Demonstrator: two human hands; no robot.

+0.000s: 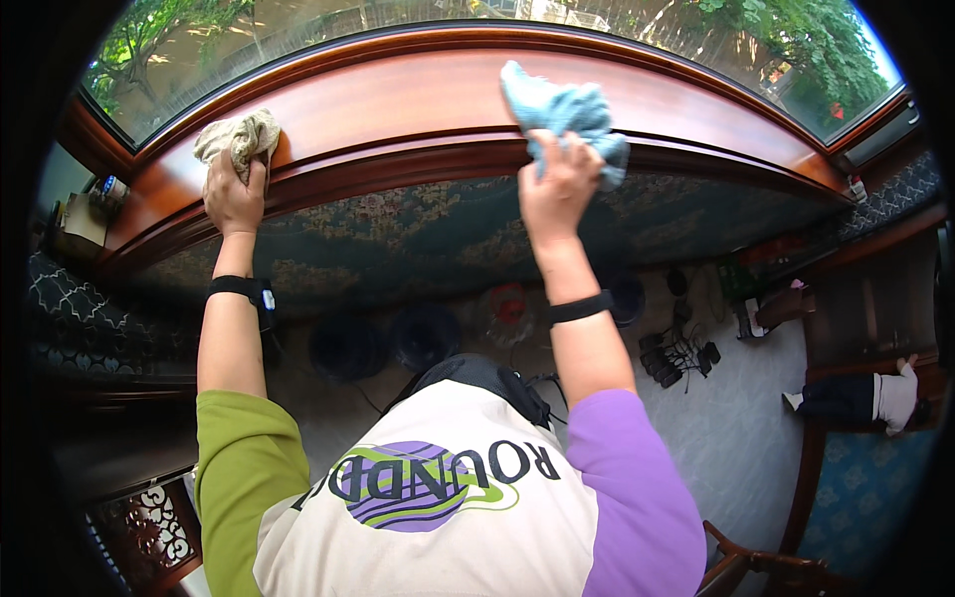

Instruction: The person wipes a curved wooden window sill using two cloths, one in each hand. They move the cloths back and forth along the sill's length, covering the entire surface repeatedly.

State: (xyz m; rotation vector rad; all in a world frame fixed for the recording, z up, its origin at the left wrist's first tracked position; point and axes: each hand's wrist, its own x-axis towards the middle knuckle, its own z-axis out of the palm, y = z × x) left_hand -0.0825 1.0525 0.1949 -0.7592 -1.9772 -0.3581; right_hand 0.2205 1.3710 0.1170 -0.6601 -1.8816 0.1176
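Observation:
A long polished wooden window sill (395, 101) runs across the view in front of me. At its left part, my left hand (235, 192) grips a bunched beige cloth (240, 140) that rests on the wood. Farther right, my right hand (559, 183) holds a crumpled light blue cloth (563, 104). The blue cloth spreads over the sill, and its lower end hangs past the front edge near my fingers. My right hand and its cloth look slightly blurred.
Window glass (448, 13) rises behind the sill. Small items (89, 213) stand at the left end. Below are patterned wallpaper (388, 216), large dark blue bottles (425, 336), and tangled cables with black adapters (675, 358) on the floor. Another person (865, 395) is at the far right.

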